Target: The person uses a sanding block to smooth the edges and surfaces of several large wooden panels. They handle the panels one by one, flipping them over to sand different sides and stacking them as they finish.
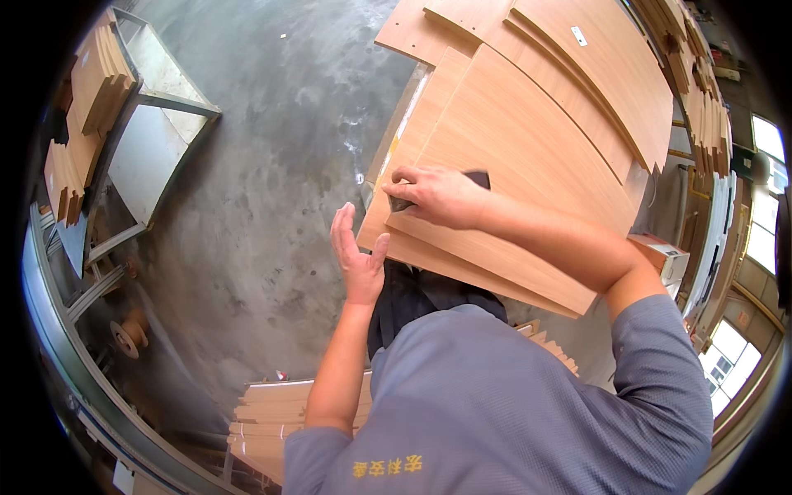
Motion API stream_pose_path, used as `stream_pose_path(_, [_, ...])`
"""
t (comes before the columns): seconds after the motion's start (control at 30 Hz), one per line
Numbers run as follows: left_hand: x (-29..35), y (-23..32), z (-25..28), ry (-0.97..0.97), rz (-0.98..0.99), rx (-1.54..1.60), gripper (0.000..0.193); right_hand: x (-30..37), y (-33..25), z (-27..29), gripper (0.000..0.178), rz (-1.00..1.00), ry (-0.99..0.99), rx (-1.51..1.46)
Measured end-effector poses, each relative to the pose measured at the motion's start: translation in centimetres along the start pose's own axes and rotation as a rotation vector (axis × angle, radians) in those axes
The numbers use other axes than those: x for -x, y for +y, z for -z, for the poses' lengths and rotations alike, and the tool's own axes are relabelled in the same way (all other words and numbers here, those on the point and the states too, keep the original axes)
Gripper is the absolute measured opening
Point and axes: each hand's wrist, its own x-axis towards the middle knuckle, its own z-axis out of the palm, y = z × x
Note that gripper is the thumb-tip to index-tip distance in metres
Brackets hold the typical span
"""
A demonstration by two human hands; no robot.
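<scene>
My right hand [445, 196] is closed around a dark, flat block [478, 178], pressed to the top face of a light wood-grain panel [520, 124] near its left edge. Most of the block is hidden under the palm and fingers; I cannot tell its exact kind. My left hand [360, 262] is held up beside the panel's near left corner, with fingers stretched and thumb apart, holding nothing. Another wood-grain panel [474, 272] lies underneath, its edge showing along the near side.
More loose panels [598, 58] overlap at the far end of the stack. Boards are piled on a metal-framed rack [177, 101] at the left, with a cable spool [129, 333] below. Stacked boards [268, 412] stand close by my left side. A carton [664, 257] is at the right.
</scene>
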Motion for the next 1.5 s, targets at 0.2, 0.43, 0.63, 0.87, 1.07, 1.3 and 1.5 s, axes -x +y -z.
stream_pose_path(0.2, [-1.4, -0.8, -0.9, -0.172, -0.057, -0.137, 0.036, 8.6, -0.4, -7.8, 0.054, -0.506, 0.352, -0.233])
stream_pose_path(0.43, [-3.7, -1.6, -1.3, -0.243, -0.017, -0.203, 0.020, 8.0, -3.3, -10.2, 0.054, -0.542, 0.462, -0.003])
stream_pose_path(0.63, [-6.2, -2.4, 0.7, -0.503, 0.213, 0.063, 0.026, 6.5, -6.5, -12.7, 0.057, -0.545, 0.390, -0.089])
stream_pose_path(0.87, [-9.8, -1.9, 1.6, -0.707, 0.109, -0.092, 0.048, 3.0, -8.1, -11.5, 0.062, -0.723, 0.368, -0.154])
stream_pose_path(1.07, [-11.1, -0.6, 0.4, -0.740, -0.290, -0.394, 0.106, -0.5, -6.8, -8.0, 0.069, -1.028, 0.435, -0.248])
stream_pose_path(1.3, [-12.9, -0.9, -0.3, -0.943, -0.319, -0.354, 0.120, -2.6, -0.5, -3.0, 0.056, -1.122, 0.538, -0.183])
stream_pose_path(1.5, [-13.3, 1.2, 0.9, -0.998, -0.804, -0.421, 0.090, -3.7, 6.9, 2.9, 0.039, -1.082, 0.571, -0.184])
